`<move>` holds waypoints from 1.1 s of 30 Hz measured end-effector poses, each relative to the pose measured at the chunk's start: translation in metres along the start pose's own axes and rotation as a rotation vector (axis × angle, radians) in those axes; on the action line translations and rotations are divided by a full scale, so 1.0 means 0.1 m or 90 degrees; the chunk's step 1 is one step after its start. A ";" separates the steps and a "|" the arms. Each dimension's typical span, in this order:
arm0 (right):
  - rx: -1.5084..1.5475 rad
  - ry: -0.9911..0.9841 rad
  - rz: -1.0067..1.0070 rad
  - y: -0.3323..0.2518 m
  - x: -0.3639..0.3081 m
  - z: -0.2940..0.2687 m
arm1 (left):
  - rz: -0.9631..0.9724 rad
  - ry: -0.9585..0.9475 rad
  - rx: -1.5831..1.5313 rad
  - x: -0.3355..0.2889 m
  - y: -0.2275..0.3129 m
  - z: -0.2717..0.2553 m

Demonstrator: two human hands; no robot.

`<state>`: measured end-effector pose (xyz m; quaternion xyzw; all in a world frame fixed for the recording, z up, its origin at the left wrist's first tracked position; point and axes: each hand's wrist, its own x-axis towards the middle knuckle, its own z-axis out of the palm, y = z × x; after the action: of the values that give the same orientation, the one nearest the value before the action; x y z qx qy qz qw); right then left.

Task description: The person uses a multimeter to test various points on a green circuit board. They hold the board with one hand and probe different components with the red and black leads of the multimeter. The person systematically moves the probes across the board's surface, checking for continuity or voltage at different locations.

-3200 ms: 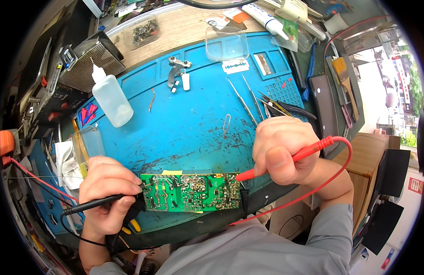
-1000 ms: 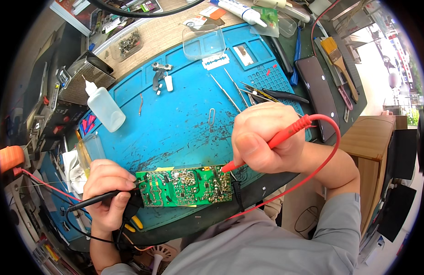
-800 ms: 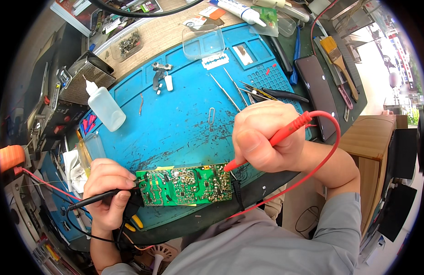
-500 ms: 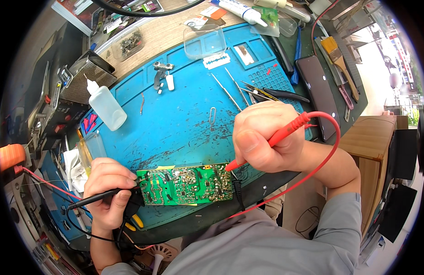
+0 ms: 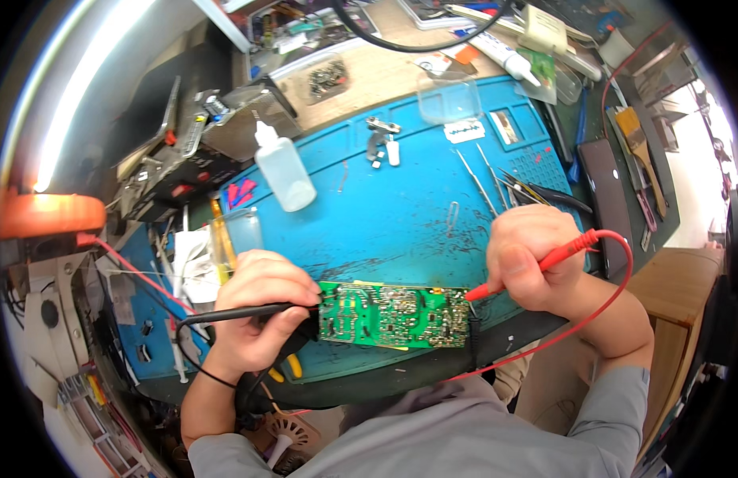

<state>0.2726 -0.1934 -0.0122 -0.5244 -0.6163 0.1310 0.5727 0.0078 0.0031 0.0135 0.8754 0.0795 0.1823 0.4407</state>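
Observation:
A green circuit board, crowded with solder joints and small parts, lies near the front edge of the blue work mat. My left hand is closed around a black test probe at the board's left end; its tip is hidden by my fingers. My right hand grips a red test probe, slanted down to the left. The red tip sits at the board's upper right corner; whether it touches a joint I cannot tell. A dark cable hangs by the board's right end.
Farther back on the mat are a plastic squeeze bottle, a paper clip, tweezers and a razor blade. A phone and a brush lie right. An orange device with a red lead stands left.
My view has swung left, so everything sits farther right in the picture and more of the orange device shows. Both probes keep about the same places at the board.

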 end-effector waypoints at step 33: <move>-0.075 -0.037 -0.022 -0.11 0.03 -0.06 | 0.061 0.015 -0.040 -0.07 -0.03 -0.03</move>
<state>0.2728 -0.1979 -0.0008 -0.5422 -0.6484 0.0997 0.5251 0.0004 0.0051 0.0117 0.8617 0.0367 0.2158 0.4577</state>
